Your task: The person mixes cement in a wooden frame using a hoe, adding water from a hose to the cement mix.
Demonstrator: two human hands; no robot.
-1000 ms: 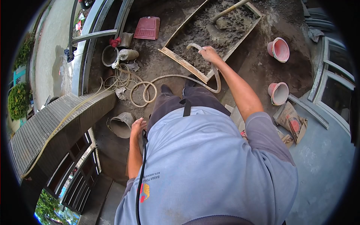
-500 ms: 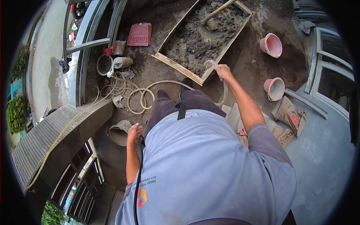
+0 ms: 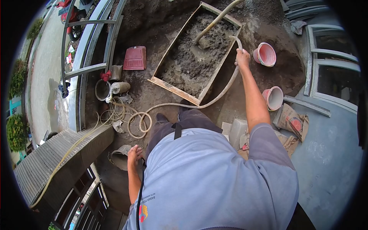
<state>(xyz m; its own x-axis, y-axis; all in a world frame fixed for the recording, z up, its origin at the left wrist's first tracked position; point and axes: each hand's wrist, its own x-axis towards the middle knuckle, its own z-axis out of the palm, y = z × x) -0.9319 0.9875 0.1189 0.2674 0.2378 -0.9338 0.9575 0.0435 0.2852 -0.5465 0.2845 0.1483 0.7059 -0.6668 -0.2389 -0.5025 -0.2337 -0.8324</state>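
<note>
My right hand (image 3: 242, 58) is wrapped round a pale hose (image 3: 230, 81) beside the right edge of a wooden mixing box (image 3: 177, 95). The hose bends over the edge, with its end above the wet grey mortar (image 3: 188, 57). A long tool handle (image 3: 217, 22) slants out of the mortar; the tool's head is buried. At my left side, my left hand (image 3: 133, 155) hangs with loosely bent fingers and nothing visible in it. Near it lies a grey bucket (image 3: 121, 156) on its side.
Loops of hose (image 3: 140, 124) lie on the ground by my feet. Right of the box are a pink bucket (image 3: 265, 54) and a whitish-lined bucket (image 3: 274, 98). Paper sacks (image 3: 292, 120) lie near a window frame (image 3: 313, 61). Leftward are a red plastic tray (image 3: 135, 57) and a metal frame (image 3: 85, 71).
My right hand has moved forward along the box's right side, drawing the hose with it into a longer curve. My view has shifted slightly. My left hand stays low at my side.
</note>
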